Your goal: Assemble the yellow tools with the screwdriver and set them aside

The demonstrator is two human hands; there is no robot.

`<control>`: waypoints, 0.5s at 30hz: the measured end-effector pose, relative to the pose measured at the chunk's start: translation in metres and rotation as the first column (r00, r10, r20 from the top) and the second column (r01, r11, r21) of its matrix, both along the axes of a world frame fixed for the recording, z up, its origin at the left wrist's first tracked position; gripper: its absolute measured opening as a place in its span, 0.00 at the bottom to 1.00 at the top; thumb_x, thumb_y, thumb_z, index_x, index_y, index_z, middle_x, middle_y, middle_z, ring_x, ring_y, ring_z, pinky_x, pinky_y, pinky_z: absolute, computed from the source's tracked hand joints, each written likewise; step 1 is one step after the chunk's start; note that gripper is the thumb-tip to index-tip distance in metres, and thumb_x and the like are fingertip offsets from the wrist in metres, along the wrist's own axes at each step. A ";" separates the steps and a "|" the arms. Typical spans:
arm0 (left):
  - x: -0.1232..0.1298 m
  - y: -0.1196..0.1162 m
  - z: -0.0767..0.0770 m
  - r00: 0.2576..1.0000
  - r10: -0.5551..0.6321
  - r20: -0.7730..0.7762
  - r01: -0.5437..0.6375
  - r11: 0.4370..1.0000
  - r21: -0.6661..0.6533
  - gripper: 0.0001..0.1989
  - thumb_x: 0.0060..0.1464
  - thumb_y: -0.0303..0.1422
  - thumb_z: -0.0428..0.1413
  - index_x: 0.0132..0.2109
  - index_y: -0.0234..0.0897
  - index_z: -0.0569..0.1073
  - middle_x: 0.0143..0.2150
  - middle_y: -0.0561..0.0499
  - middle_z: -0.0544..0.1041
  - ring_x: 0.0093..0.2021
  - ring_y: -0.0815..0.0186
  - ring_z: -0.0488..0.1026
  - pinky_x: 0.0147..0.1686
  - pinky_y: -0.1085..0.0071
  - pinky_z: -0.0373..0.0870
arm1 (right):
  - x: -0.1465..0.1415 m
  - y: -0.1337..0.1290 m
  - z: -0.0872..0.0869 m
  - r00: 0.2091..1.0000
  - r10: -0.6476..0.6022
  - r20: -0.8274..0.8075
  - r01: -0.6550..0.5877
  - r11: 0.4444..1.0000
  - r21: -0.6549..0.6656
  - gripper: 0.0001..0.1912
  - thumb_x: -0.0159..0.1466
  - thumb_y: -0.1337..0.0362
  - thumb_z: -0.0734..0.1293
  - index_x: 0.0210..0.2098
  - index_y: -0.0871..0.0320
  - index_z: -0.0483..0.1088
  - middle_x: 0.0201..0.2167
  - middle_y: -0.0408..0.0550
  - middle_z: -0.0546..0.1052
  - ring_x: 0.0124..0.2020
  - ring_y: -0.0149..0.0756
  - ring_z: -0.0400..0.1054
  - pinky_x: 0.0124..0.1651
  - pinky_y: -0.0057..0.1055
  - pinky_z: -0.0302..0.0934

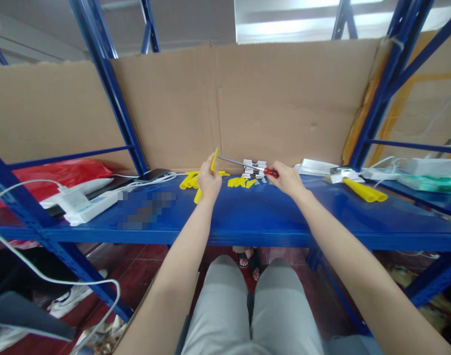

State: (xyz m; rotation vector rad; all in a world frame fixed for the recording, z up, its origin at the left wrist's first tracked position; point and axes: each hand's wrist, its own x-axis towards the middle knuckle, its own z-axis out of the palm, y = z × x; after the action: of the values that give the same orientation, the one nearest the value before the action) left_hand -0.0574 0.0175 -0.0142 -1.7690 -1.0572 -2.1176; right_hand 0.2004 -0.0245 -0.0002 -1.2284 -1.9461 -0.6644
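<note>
Beyond the hands, brown cardboard panels point(284, 98) stand behind the blue tabletop point(255, 212), framed by blue metal posts point(116, 108). Underneath runs dark red flooring point(147, 264), seemingly tiled. Bright light, perhaps a window point(306, 19), shows above.

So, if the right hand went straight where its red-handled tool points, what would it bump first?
Probably the yellow piece in the left hand, since the red-handled tool in the right hand points at it; depth is unclear, so it might slip past.

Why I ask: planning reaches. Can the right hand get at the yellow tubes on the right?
Probably, though the right hand holds a red-handled tool; nothing seems to block the yellow tubes.
</note>
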 end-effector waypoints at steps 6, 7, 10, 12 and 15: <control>-0.001 -0.004 -0.001 0.998 0.025 -0.049 -0.026 0.999 -0.021 0.20 0.59 0.28 0.49 0.57 0.40 0.72 0.55 0.44 0.75 0.58 0.59 0.71 0.60 0.61 0.65 | 0.004 -0.002 -0.001 0.998 0.050 0.043 -0.050 0.999 0.013 0.15 0.68 0.56 0.58 0.42 0.57 0.72 0.38 0.54 0.79 0.40 0.43 0.72 0.36 0.32 0.59; -0.002 -0.005 -0.001 0.998 0.036 -0.051 -0.037 0.999 -0.025 0.20 0.60 0.28 0.49 0.58 0.40 0.71 0.55 0.44 0.75 0.58 0.59 0.71 0.60 0.61 0.65 | 0.003 -0.002 -0.001 0.997 0.056 0.047 -0.056 0.998 0.000 0.16 0.69 0.55 0.58 0.43 0.57 0.72 0.38 0.54 0.79 0.40 0.43 0.73 0.35 0.32 0.60; -0.002 -0.007 0.000 0.996 0.066 -0.054 -0.068 0.997 -0.030 0.20 0.60 0.28 0.48 0.58 0.39 0.71 0.54 0.43 0.75 0.58 0.59 0.71 0.60 0.62 0.65 | 0.000 -0.001 -0.003 0.997 0.061 0.048 -0.059 0.998 -0.039 0.16 0.68 0.54 0.58 0.44 0.56 0.71 0.40 0.54 0.80 0.40 0.44 0.74 0.35 0.32 0.60; -0.002 -0.008 0.000 0.996 0.066 -0.053 -0.068 0.997 -0.036 0.19 0.61 0.28 0.48 0.58 0.38 0.71 0.55 0.43 0.75 0.58 0.60 0.71 0.61 0.62 0.64 | -0.001 0.000 -0.004 0.999 0.026 0.030 -0.024 0.998 -0.052 0.15 0.67 0.54 0.60 0.45 0.56 0.70 0.38 0.53 0.80 0.39 0.45 0.74 0.34 0.32 0.59; -0.001 -0.008 0.000 0.998 0.027 -0.051 -0.030 0.998 -0.062 0.19 0.61 0.29 0.48 0.58 0.39 0.70 0.56 0.42 0.74 0.59 0.59 0.70 0.61 0.61 0.63 | -0.002 0.000 -0.004 0.999 -0.036 0.017 0.037 0.997 -0.063 0.12 0.66 0.57 0.61 0.44 0.55 0.70 0.35 0.52 0.80 0.36 0.45 0.74 0.32 0.32 0.58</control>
State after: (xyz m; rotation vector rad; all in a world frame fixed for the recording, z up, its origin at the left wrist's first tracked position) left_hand -0.0584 0.0092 -0.0140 -1.8138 -1.1409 -2.0345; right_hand 0.1988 -0.0247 -0.0043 -1.3033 -1.9757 -0.6370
